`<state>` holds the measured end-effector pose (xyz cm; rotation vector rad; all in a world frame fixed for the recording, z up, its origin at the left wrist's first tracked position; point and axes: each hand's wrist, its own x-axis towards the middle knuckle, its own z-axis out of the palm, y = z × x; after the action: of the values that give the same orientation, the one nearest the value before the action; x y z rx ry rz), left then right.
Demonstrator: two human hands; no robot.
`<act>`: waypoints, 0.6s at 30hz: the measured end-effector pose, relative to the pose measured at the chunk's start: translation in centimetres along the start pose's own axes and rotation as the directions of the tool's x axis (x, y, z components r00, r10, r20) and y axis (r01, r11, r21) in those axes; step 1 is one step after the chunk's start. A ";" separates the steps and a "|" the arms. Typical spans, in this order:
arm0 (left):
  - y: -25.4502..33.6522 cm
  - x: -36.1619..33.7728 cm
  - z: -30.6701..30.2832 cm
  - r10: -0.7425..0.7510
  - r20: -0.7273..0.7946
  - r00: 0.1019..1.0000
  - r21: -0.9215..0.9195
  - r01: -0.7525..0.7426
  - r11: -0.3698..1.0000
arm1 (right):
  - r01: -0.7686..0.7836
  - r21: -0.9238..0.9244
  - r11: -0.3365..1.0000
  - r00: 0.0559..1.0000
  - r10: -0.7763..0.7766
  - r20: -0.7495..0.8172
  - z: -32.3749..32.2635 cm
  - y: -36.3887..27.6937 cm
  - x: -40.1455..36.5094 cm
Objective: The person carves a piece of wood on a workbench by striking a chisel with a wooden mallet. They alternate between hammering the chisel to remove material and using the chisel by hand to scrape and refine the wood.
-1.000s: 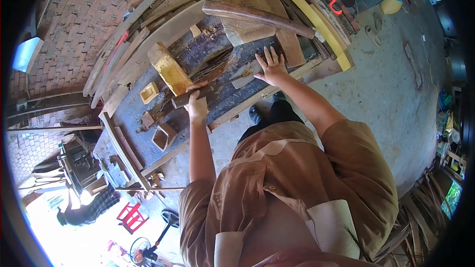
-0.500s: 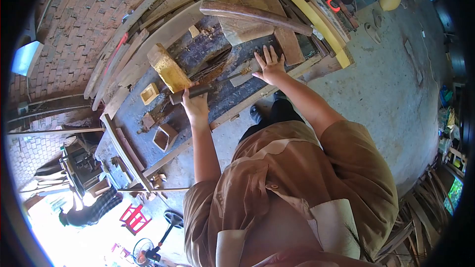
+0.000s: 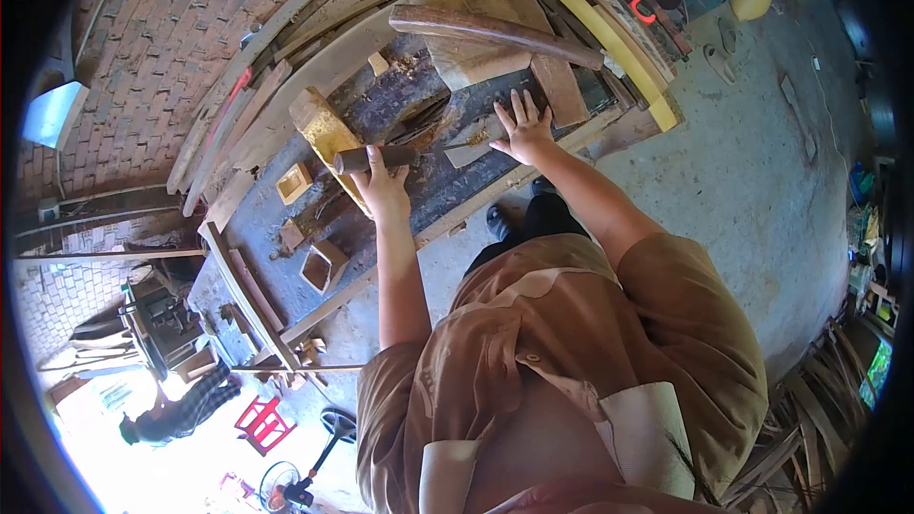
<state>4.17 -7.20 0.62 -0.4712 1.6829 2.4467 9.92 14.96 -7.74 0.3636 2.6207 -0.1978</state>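
**Left hand lifts the dark handle up beside the yellow block**

At the far left, well away from the work, another person (image 3: 167, 414) bends over near a red stool. On the near left end of the surface (image 3: 447, 192) sits a small open wooden box (image 3: 322, 266), untouched.

Next comes the yellow wooden block (image 3: 319, 124), standing tilted on the surface. The left hand (image 3: 383, 188) is closed in a full fist around a dark round handle (image 3: 367, 158), which lies almost level just in front of the block. A second ago the same fist held the handle lower and nearer the surface's front edge, slanting up to the right. It has since risen and swung closer to the block. Whether the handle now touches the block cannot be told.

To the right, a thin pale wooden piece (image 3: 465, 150) lies flat on the surface. The right hand (image 3: 522, 128) is spread open, fingers splayed, palm pressed down at the piece's right end, gripping nothing. It has hardly shifted, so the piece reads as held steady while only the tool hand moves.

Beyond it lie a long dark curved timber (image 3: 495, 30) and, further right, a yellow plank (image 3: 600, 33).
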 end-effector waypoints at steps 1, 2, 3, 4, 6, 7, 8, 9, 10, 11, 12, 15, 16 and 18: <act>0.1 0.0 0.2 0.009 -0.013 1.000 0.017 -0.009 1.000 | -0.001 0.001 1.000 1.000 0.001 0.000 0.0 0.0 0.0; 0.2 -0.1 0.3 0.009 -0.011 1.000 0.018 -0.009 1.000 | -0.002 -0.001 1.000 1.000 0.002 0.000 0.0 -0.1 -0.1; 0.3 -0.1 0.6 0.026 -0.006 1.000 0.045 -0.026 0.999 | -0.003 -0.005 1.000 1.000 0.003 -0.001 0.0 0.0 0.0; 0.4 -0.1 0.8 0.041 -0.001 0.999 0.072 -0.041 0.997 | -0.006 -0.005 1.000 1.000 0.006 -0.001 0.0 0.0 0.0; 0.7 -0.4 1.2 0.051 0.017 0.999 0.103 -0.052 0.993 | -0.004 -0.012 1.000 1.000 0.004 -0.010 0.0 -0.1 0.0; 0.8 -0.5 1.4 0.062 0.033 0.998 0.133 -0.066 0.989 | -0.008 -0.012 1.000 1.000 0.007 -0.009 0.1 0.0 0.0; 0.8 -0.5 1.6 0.061 0.036 0.998 0.133 -0.065 0.989 | -0.006 -0.010 1.000 1.000 0.006 -0.011 0.2 0.0 0.0; 0.7 -0.5 1.8 0.069 0.046 0.997 0.144 -0.075 0.987 | -0.004 -0.008 1.000 1.000 0.004 -0.013 0.2 0.0 0.1; 0.7 -0.5 2.0 0.078 0.055 0.995 0.155 -0.086 0.984 | -0.006 -0.006 1.000 1.000 0.005 -0.013 0.3 0.0 0.1; 0.8 -0.5 2.1 0.078 0.057 0.995 0.156 -0.086 0.984 | -0.004 -0.004 1.000 1.000 0.004 -0.020 0.4 0.0 0.1; 0.9 -0.7 2.4 0.088 0.053 0.995 0.161 -0.095 0.982 | -0.003 -0.003 1.000 1.000 0.003 -0.026 0.4 0.0 0.1; 0.5 -0.4 2.3 0.102 0.057 0.993 0.180 -0.111 0.977 | -0.001 0.001 1.000 1.000 0.001 -0.026 0.4 0.0 0.1; 0.4 -0.2 2.3 0.109 0.063 0.992 0.193 -0.119 0.974 | -0.002 0.003 1.000 1.000 0.002 -0.025 0.4 0.1 0.1; 0.2 -0.1 2.5 0.112 0.044 0.993 0.205 -0.119 0.971 | -0.002 -0.007 1.000 0.999 0.002 -0.032 0.3 0.1 0.0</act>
<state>3.80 -4.99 1.67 -0.3133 1.9764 2.3037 10.05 14.96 -8.07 0.3693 2.6517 -0.1831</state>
